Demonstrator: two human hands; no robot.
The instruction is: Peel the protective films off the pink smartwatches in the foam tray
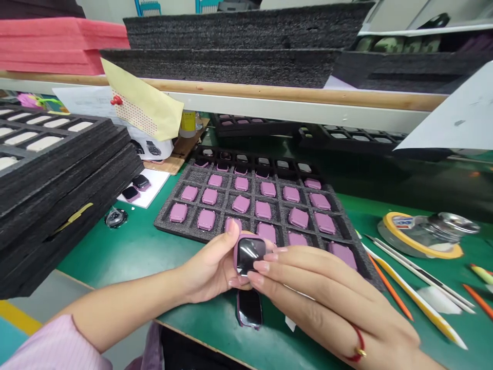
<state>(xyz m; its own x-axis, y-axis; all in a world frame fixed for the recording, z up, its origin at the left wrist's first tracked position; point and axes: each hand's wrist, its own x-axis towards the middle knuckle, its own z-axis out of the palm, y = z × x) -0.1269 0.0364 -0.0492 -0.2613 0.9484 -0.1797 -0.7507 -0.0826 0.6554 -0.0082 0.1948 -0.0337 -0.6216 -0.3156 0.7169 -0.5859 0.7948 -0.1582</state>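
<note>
Left hand pinching a pink-framed smartwatch by its sides, thumb up top — right hand gripping it too, fingertips clamped on the lower edge of the glossy black face. Watch held up just over the near edge of a black foam tray, rows of pink watch cases sitting in its cells. Second black-faced watch lying on the green mat right below the hands — and off to the right, orange pencils beside a roll of yellow tape.

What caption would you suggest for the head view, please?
Left hand and right hand hold a pink watch above a foam tray of others, another watch lying on a green mat.
</note>
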